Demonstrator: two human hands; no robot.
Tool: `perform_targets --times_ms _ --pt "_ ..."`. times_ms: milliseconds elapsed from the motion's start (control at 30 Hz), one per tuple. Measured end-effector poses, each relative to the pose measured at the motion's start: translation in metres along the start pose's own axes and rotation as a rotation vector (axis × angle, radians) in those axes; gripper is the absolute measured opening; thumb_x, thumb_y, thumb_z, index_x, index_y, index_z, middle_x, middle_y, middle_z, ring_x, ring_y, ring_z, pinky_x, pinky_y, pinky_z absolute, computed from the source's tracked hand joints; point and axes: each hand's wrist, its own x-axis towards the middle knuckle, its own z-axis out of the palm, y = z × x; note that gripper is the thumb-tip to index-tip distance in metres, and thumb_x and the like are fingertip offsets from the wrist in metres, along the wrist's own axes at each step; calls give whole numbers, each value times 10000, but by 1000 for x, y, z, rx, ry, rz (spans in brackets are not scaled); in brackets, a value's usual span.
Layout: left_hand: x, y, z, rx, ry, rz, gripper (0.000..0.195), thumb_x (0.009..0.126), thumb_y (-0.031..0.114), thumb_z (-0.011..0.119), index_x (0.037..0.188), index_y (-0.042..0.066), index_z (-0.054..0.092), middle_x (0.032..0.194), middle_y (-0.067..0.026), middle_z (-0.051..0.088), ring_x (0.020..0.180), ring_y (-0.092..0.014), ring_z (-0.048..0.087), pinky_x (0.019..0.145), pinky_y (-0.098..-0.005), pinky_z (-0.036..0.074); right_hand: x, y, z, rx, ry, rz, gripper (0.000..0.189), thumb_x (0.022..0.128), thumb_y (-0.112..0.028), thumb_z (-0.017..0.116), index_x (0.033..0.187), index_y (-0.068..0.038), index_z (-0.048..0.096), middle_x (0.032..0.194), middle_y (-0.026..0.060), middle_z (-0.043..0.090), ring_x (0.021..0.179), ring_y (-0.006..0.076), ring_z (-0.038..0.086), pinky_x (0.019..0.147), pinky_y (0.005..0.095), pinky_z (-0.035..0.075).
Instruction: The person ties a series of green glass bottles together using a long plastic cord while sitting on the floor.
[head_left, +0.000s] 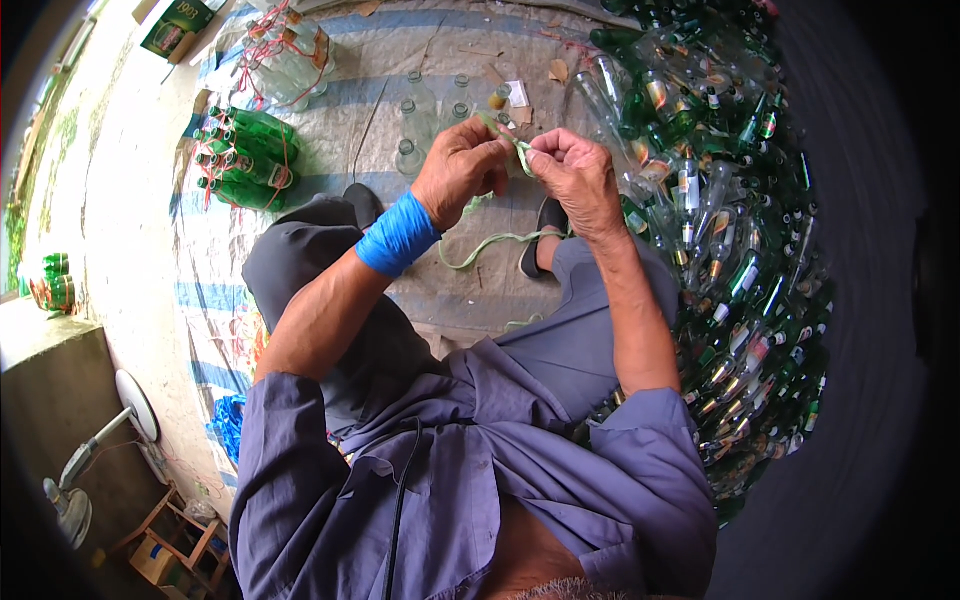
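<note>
Between my two hands runs a light green plastic cord (523, 159), pinched at its upper stretch. My left hand (466, 166), with a blue wrap (397, 234) around the wrist, grips it between thumb and forefinger. Close beside it, my right hand (574, 171) pinches the same cord with thumb and fingertips. The cord's slack (480, 253) loops down towards the ground by my right shoe (541, 244). Just beyond my left hand, several clear glass bottles (420, 105) stand upright on the striped tarp (360, 112), partly hidden by that hand.
A large heap of green and clear bottles (720, 202) lies along my right side. At the left stand a tied bundle of green bottles (247, 159) and a tied bundle of clear bottles (286, 64). A standing fan (71, 487) and blue cord (227, 427) are at lower left.
</note>
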Motion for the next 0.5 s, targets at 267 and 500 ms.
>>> perform_targets --times_ms 267,500 --pt "2 2 -3 -80 -13 -14 197 883 226 552 936 37 561 710 -51 618 498 -96 512 447 -213 349 -1 -6 0 -12 -6 10 104 810 -41 624 882 32 609 800 0 617 724 58 555 682 199 455" --pt "4 0 -6 -43 -45 -27 260 903 284 579 965 31 566 769 -50 637 543 -106 565 476 -209 371 1 -4 0 0 -24 77 132 829 -100 626 882 21 618 741 -20 604 623 18 484 544 167 372"
